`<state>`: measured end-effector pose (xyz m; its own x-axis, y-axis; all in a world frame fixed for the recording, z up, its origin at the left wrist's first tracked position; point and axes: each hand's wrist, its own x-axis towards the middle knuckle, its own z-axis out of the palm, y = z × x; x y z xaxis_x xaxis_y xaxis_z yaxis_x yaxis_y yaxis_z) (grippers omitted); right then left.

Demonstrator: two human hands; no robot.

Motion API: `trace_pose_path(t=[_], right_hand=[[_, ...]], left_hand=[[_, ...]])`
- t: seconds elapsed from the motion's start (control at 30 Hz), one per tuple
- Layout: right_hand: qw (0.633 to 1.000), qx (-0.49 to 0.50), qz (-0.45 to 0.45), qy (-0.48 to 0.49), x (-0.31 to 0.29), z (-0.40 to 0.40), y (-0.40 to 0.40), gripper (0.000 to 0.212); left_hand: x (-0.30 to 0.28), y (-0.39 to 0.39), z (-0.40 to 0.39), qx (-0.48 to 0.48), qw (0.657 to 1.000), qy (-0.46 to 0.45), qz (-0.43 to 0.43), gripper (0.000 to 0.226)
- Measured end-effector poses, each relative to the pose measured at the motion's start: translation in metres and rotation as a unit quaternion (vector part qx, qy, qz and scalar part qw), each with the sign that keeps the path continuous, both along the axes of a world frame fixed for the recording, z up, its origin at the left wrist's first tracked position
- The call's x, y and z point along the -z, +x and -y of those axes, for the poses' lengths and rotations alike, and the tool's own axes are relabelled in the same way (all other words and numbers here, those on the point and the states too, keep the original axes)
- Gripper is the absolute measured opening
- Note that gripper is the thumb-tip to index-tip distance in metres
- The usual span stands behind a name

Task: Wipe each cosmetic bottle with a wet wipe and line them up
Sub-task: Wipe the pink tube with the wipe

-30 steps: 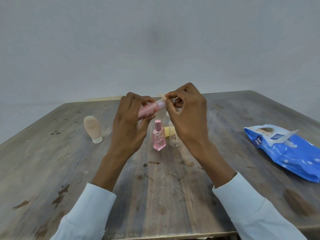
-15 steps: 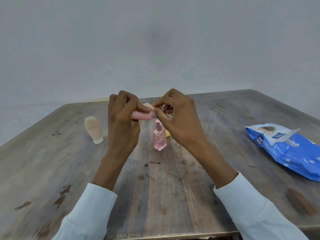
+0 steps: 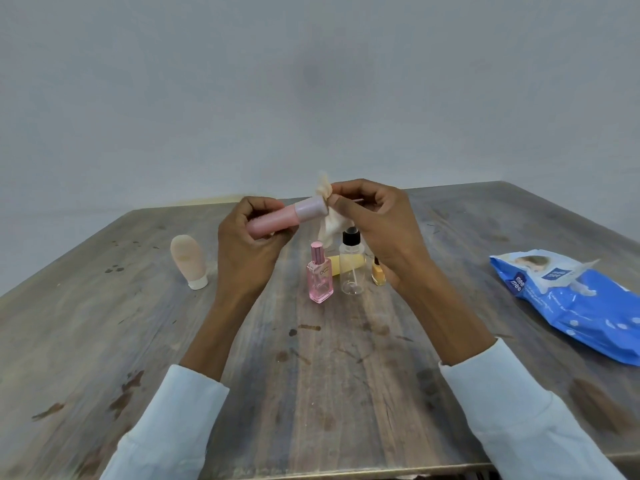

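Step in hand: wiping one bottle. The left hand (image 3: 251, 237) grips a pink cylindrical bottle (image 3: 287, 218), fingers curled round its lower half, and holds it roughly level above the wooden table (image 3: 104, 341) with the paler cap end pointing toward the right hand (image 3: 377, 223). The right hand pinches a crumpled wet wipe (image 3: 329, 216) between thumb and fingertips. The wipe touches the cap end of the pink cylindrical bottle and hangs loose below it.

Other bottles stand on the table behind and below the hands:
- A square pink perfume bottle (image 3: 320, 277) stands upright.
- A clear spray bottle (image 3: 351, 265) with a black cap stands just beside it, to its right.
- A small amber nail-polish bottle (image 3: 378, 273) stands near the clear spray bottle and is partly hidden by the right wrist.
- A yellow item (image 3: 337, 265) lies behind these; its kind cannot be told.
- A beige tube (image 3: 189, 258) stands on its white cap, well apart to the left.

A blue wet-wipe pack (image 3: 581, 306) lies at the right of the table.

Judgement: the cap end is the area now being cleaned. The next move likely calls for turning the bottle in the left hand while the wipe covers any unwiped surface. The bottle then needs to be set upright in a row.
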<state>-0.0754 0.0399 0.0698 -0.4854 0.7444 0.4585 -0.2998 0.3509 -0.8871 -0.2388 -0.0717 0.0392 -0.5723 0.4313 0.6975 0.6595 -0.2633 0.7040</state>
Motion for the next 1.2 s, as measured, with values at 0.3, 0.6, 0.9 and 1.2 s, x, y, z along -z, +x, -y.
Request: trace_pose_path(t=[0.3, 0.6, 0.9, 1.2], right_hand=[[0.993, 0.103, -0.022, 0.060, -0.001, -0.002, 0.001, 0.011], [0.984, 0.121, -0.020, 0.132, 0.001, 0.002, -0.004, 0.012], [0.981, 0.130, -0.022, 0.143, 0.004, 0.003, -0.006, 0.007], [0.988, 0.097, -0.008, 0.118, 0.004, 0.001, -0.007, 0.007]], left_hand=[[0.008, 0.014, -0.005, 0.013, 0.990, -0.078, -0.119, 0.026], [0.008, 0.006, -0.003, 0.060, 0.993, -0.057, -0.081, 0.011], [0.008, 0.005, -0.002, 0.068, 0.994, -0.063, -0.057, 0.014], [0.008, 0.005, -0.003, 0.041, 0.997, -0.060, -0.038, 0.030]])
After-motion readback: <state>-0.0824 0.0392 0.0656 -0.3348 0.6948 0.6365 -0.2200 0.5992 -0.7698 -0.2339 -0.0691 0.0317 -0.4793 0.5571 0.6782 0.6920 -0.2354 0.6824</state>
